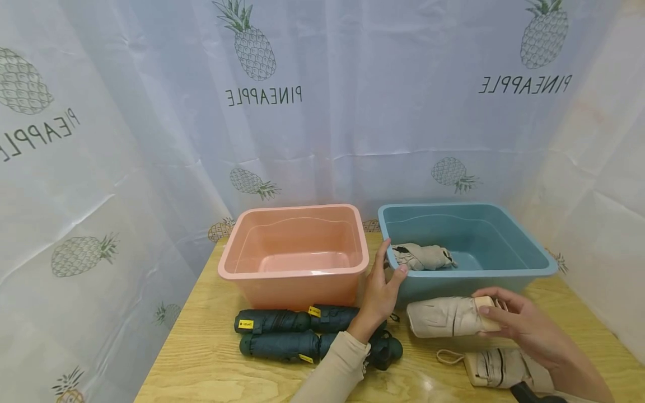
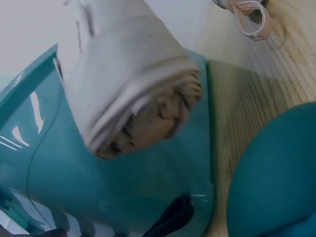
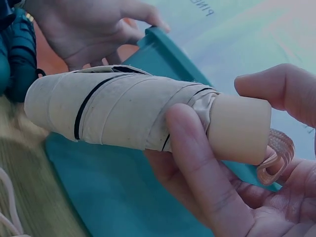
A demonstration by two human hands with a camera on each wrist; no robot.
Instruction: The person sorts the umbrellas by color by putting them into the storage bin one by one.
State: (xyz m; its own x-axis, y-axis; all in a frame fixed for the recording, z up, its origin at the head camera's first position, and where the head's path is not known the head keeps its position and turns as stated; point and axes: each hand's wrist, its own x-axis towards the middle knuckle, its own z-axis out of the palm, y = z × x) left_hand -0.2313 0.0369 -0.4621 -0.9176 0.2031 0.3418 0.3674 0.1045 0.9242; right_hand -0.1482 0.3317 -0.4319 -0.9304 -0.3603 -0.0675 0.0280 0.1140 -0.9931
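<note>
In the head view my right hand [image 1: 511,316] holds a folded beige umbrella [image 1: 443,317] by its pale handle, in front of the blue tub [image 1: 473,273]. The right wrist view shows the thumb and fingers around the handle [image 3: 239,128], with a wrist loop at its end. My left hand [image 1: 380,294] grips the tub's front left corner, thumb at the front rim and fingers along the side. Another beige umbrella [image 1: 425,257] lies inside this tub. On the table below my right hand lies one more beige umbrella [image 1: 499,366], its cord loop pointing left.
A pink tub [image 1: 292,275] stands left of the blue one. Several dark green folded umbrellas [image 1: 279,345] lie in two rows before it, partly behind my left forearm. The wooden table [image 1: 201,352] ends at a pineapple-print curtain [image 1: 342,129].
</note>
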